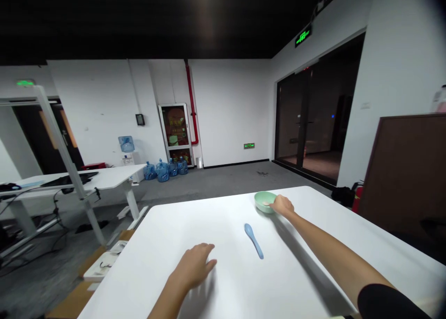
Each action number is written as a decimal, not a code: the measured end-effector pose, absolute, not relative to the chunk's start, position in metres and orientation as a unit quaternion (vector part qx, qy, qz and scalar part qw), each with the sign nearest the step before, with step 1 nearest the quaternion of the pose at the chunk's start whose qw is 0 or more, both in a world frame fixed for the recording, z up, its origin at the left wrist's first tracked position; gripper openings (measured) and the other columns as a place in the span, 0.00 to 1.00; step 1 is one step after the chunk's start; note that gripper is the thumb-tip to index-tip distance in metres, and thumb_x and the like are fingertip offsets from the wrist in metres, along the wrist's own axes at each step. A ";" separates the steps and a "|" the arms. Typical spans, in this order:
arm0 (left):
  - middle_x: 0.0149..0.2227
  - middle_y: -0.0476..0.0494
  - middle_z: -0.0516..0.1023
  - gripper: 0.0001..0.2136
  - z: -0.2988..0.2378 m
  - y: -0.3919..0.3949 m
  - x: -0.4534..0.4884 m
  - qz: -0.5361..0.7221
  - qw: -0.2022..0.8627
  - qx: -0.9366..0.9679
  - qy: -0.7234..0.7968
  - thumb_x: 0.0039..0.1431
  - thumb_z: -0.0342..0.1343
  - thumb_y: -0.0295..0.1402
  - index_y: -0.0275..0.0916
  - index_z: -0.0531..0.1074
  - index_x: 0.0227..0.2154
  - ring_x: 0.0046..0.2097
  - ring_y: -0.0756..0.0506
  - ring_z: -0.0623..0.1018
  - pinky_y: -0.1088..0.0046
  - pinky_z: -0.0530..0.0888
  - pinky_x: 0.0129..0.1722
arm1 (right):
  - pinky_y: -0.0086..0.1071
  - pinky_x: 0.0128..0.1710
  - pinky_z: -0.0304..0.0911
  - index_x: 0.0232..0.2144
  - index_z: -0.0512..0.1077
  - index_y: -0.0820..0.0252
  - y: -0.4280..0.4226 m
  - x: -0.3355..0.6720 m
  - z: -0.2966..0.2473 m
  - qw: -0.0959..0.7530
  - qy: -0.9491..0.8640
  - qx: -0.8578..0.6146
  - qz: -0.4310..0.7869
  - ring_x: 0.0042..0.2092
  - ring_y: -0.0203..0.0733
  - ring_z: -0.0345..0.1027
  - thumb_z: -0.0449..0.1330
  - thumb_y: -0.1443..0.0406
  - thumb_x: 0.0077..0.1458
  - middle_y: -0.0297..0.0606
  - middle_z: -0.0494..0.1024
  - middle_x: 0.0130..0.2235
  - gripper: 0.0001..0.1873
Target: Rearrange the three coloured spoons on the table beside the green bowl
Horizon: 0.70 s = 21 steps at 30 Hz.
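A light green bowl [262,204] stands upright near the far edge of the white table [230,272]. My right hand [283,205] is closed on the bowl's right rim, with a digit reaching over it into the bowl; the other fingers are partly hidden. Between my two hands lies a blue spoon [254,241], its rounded head pointing away from me and its handle towards me. My left hand [195,264] is over the table to the left of the spoon. Its fingers are stretched out, thumb apart, and nothing is in it.
Beyond the left edge of the table are cardboard boxes [69,301] and a second white desk [116,174] with a metal post. Several blue water bottles [162,171] stand by the far wall. A brown cabinet or panel [400,170] rises at the right.
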<state>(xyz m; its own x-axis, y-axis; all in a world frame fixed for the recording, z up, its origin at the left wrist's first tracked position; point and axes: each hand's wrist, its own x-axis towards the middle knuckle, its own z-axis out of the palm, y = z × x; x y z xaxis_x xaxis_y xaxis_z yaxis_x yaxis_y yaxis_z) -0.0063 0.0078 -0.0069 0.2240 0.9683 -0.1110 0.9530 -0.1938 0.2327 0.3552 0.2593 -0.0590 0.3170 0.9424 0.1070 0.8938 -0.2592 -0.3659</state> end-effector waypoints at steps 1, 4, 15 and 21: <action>0.61 0.43 0.68 0.25 -0.007 0.008 -0.006 0.030 0.127 0.773 0.621 0.61 0.44 0.45 0.44 0.64 0.59 0.59 0.39 0.68 0.61 0.65 0.57 | 0.38 0.37 0.67 0.43 0.74 0.61 0.261 0.355 -0.061 0.182 -0.579 -0.792 0.069 0.45 0.54 0.73 0.63 0.48 0.45 0.52 0.77 0.44 0.28; 0.61 0.43 0.68 0.25 -0.007 0.010 -0.006 0.027 0.127 0.773 0.621 0.61 0.44 0.45 0.44 0.64 0.59 0.60 0.39 0.68 0.61 0.65 0.57 | 0.36 0.37 0.67 0.43 0.74 0.61 0.265 0.355 -0.066 0.180 -0.573 -0.796 0.077 0.45 0.53 0.73 0.64 0.51 0.45 0.52 0.77 0.45 0.26; 0.61 0.43 0.68 0.25 -0.010 0.012 -0.008 0.031 0.132 0.772 0.621 0.61 0.44 0.46 0.44 0.64 0.59 0.59 0.39 0.69 0.60 0.65 0.58 | 0.35 0.34 0.65 0.40 0.75 0.60 0.259 0.359 -0.062 0.170 -0.592 -0.784 0.079 0.42 0.52 0.74 0.57 0.49 0.51 0.50 0.78 0.42 0.24; 0.61 0.43 0.68 0.26 -0.012 0.010 -0.008 0.028 0.131 0.771 0.622 0.61 0.44 0.46 0.44 0.63 0.59 0.59 0.39 0.68 0.61 0.65 0.58 | 0.34 0.36 0.63 0.34 0.77 0.60 0.227 0.364 -0.044 0.195 -0.625 -0.754 0.049 0.42 0.51 0.74 0.51 0.48 0.56 0.48 0.79 0.38 0.24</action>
<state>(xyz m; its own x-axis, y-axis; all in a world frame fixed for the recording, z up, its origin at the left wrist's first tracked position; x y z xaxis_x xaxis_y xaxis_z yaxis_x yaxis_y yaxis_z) -0.0083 0.0104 -0.0117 0.2237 0.9672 -0.1201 0.9525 -0.1907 0.2376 0.3643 0.2265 -0.0437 0.2146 0.9619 0.1696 0.9235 -0.1434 -0.3557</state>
